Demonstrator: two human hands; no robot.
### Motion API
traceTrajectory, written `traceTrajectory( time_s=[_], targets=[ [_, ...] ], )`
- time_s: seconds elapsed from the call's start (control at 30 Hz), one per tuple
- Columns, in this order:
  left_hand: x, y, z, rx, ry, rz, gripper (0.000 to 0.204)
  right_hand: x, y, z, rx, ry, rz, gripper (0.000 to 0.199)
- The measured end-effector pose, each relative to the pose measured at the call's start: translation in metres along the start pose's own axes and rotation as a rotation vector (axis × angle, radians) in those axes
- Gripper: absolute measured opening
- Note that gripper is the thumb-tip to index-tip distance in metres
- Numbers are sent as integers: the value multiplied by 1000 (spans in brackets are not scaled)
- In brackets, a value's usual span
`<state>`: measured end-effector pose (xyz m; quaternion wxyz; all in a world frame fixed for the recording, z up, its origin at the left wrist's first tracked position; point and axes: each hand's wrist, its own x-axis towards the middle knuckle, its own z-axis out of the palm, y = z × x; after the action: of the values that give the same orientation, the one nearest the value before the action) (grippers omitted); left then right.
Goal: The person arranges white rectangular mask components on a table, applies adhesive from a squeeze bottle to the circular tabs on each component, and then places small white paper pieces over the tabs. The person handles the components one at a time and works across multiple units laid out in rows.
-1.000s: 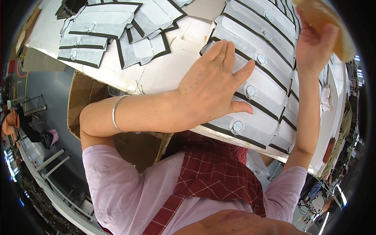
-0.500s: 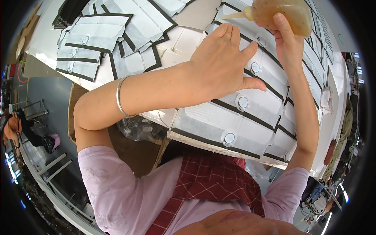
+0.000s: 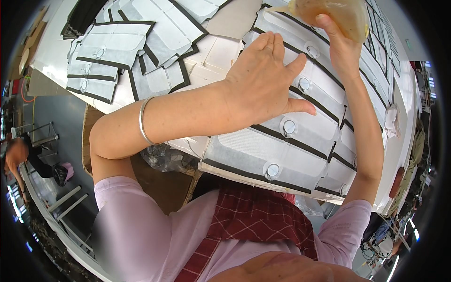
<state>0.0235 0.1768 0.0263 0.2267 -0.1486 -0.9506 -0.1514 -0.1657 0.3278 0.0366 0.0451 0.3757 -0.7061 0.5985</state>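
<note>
Head view: left hand (image 3: 263, 80) flat, fingers spread, pressing white black-edged fabric panels (image 3: 282, 145); right hand (image 3: 340, 47) grips amber squeeze bottle (image 3: 336, 14) just beyond, nozzle pointing left.

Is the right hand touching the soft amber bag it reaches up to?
Touching. The head view shows the right hand with its fingers pressed against the underside of the amber bag, with no gap between them.

The person wears a pale pink short-sleeved top (image 3: 141, 225), a red checked apron (image 3: 263, 221) and 1 silver bangle (image 3: 143, 122).
</note>
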Motion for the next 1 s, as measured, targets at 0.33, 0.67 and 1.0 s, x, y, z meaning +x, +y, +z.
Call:
traceTrajectory(
  time_s=[0.33,0.67,1.0],
  targets=[
    [11,-4,-7,-66,26,14,86,62,-42,-12,409,252,-209,49],
    [49,-37,24,72,118,-11,89,44,-6,15,256,18,164,46],
    [52,-43,30,98,141,5,92,45,6,16,191,29,110,46]
  ],
)
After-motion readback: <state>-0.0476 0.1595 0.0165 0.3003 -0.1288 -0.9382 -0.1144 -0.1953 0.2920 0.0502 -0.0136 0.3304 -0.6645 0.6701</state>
